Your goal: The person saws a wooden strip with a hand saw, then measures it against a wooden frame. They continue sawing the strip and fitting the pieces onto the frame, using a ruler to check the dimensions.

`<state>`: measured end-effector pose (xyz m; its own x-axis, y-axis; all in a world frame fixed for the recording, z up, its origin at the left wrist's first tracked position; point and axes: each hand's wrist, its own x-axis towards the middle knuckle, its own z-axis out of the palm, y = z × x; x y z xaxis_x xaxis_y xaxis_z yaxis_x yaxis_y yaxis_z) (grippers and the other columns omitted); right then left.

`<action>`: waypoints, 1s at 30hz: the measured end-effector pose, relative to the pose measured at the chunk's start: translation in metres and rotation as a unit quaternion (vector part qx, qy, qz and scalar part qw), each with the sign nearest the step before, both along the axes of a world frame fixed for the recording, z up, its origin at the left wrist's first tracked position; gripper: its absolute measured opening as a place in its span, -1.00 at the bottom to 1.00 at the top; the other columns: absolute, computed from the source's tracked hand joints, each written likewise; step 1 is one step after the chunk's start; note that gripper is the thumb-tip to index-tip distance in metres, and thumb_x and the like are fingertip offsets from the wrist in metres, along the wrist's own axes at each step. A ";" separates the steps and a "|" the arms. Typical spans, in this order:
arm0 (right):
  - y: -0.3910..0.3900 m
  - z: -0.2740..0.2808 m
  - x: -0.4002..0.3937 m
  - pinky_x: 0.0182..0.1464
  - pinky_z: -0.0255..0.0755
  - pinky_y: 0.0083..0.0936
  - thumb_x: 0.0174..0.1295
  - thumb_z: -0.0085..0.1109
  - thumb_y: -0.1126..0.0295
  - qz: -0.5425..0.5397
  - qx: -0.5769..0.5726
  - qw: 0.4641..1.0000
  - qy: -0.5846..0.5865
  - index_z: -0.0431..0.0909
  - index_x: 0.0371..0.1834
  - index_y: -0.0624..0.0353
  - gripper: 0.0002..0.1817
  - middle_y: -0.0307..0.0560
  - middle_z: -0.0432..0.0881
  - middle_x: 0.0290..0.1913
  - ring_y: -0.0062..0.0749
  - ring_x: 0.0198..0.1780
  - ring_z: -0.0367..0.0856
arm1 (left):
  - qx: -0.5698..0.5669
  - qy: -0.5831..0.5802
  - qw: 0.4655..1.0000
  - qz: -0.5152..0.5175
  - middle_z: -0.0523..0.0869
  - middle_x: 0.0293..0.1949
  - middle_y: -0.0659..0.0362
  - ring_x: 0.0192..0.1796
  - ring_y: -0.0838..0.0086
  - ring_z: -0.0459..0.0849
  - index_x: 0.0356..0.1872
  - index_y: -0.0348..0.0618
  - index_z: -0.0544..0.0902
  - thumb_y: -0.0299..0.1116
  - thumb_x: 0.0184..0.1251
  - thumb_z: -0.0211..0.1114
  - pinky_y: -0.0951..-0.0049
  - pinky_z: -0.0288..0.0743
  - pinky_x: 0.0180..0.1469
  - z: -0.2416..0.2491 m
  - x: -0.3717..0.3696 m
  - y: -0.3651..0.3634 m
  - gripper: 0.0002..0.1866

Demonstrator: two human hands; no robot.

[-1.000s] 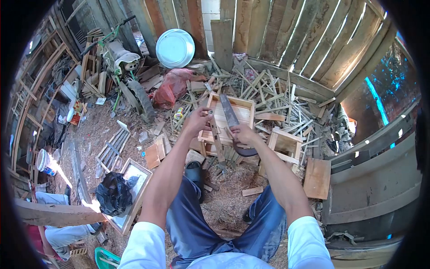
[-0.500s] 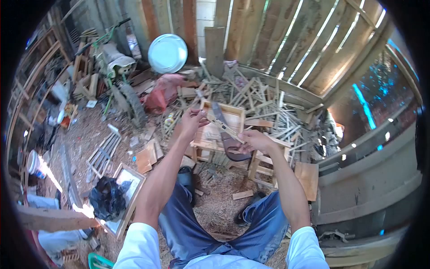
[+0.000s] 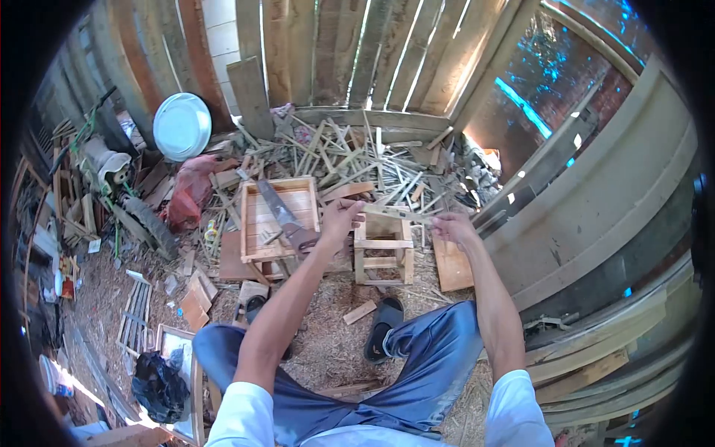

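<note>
A thin pale strip with dark marks [image 3: 398, 214] stretches between my two hands; what exactly it is I cannot make out. My left hand [image 3: 342, 222] pinches its left end, and my right hand [image 3: 454, 226] has its fingers closed on the right end. Beneath the strip stands a small wooden frame with legs [image 3: 383, 244]. To the left, a shallow wooden box [image 3: 279, 183] rests on a support, and a handsaw [image 3: 277, 205] lies across it, handle toward me.
Behind lies a heap of wood offcuts [image 3: 350, 153] by the plank wall. A pale blue basin [image 3: 182, 127] leans at the back left, near a red plastic bag [image 3: 190, 194]. A flat board [image 3: 452, 262] lies at right. A black bag [image 3: 158, 386] sits low left.
My view has turned to the right. Both hands with the strip have moved from over the box and saw to above the small wooden frame, and the strip is now closer to level.
</note>
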<state>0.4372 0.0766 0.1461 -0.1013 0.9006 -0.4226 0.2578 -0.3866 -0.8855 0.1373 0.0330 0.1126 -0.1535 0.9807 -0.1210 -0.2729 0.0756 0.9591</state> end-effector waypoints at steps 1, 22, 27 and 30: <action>0.002 -0.008 0.010 -0.48 0.50 -0.59 0.23 0.31 0.46 -0.018 -0.016 0.999 -0.026 0.63 -0.21 0.30 -0.85 -0.18 0.64 -0.46 -0.55 -0.51 0.58 | -0.037 -0.011 0.999 0.017 0.70 -0.31 0.17 -0.36 0.54 0.67 -0.15 -0.24 0.58 -0.33 0.30 0.39 0.57 0.49 -0.40 -0.011 0.013 0.003 -0.76; 0.084 -0.211 0.018 0.03 0.54 -0.21 0.05 0.25 0.24 0.181 0.072 0.920 -0.339 0.79 -0.31 -0.07 -0.81 0.15 0.72 -0.23 0.04 -0.13 0.70 | -0.180 0.257 0.937 0.151 0.75 -0.30 0.15 -0.27 0.52 0.66 -0.14 -0.29 0.72 -0.39 0.25 0.34 0.48 0.53 -0.15 -0.231 0.043 0.040 -0.77; 0.077 -0.208 0.010 0.06 0.54 -0.23 0.02 0.21 0.31 0.148 0.103 0.935 -0.304 0.79 -0.29 -0.04 -0.78 0.17 0.72 -0.22 0.02 -0.12 0.71 | -0.178 0.298 0.918 0.192 0.75 -0.26 0.17 -0.22 0.52 0.65 -0.13 -0.25 0.71 -0.37 0.28 0.32 0.49 0.52 -0.09 -0.221 0.045 0.033 -0.79; 0.077 -0.207 0.007 0.00 0.55 -0.29 0.00 0.25 0.31 0.144 0.105 0.929 -0.325 0.78 -0.27 0.05 -0.76 0.12 0.74 -0.26 -0.10 -0.17 0.72 | -0.158 0.244 0.939 0.183 0.74 -0.25 0.18 -0.22 0.52 0.65 -0.13 -0.25 0.71 -0.38 0.30 0.32 0.48 0.53 -0.09 -0.238 0.037 0.032 -0.80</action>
<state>0.4444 0.1533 -0.0612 -0.1356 0.9452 -0.2971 0.8306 -0.0551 -0.5542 0.1739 0.0651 -0.1250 -0.5863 0.7784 -0.2246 0.1293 0.3637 0.9225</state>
